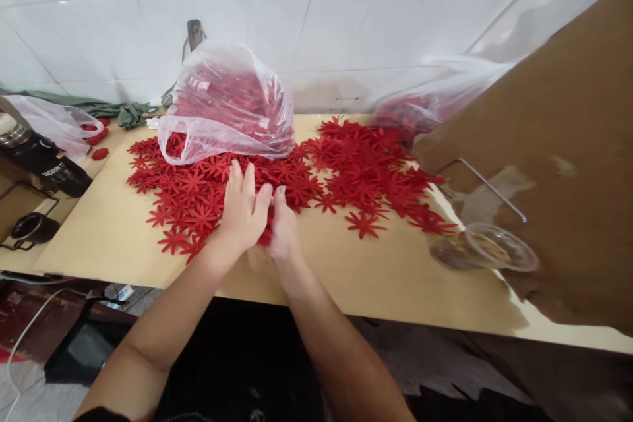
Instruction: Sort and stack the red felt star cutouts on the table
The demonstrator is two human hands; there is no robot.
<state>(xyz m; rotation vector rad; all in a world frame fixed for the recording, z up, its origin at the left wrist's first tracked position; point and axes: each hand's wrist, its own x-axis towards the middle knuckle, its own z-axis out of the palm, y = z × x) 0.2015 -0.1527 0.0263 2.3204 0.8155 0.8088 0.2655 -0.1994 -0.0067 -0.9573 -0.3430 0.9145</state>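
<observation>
Red flower-shaped pieces lie in a loose heap over the left and middle of the tan tabletop. My left hand rests at the near edge of this heap, palm down, its fingers stretched forward and apart from the thumb. Close beside it, my right hand is turned on its side, thumb up, fingers mostly hidden. Between the two hands some red pieces show, touching the right palm. A second red heap spreads to the right. Behind the first heap sits a clear plastic bag filled with red pieces.
At the far left are a black vacuum flask, a dark mug and a white plastic bag. A large brown board leans in on the right, beside a clear plastic container. A tiled wall stands behind.
</observation>
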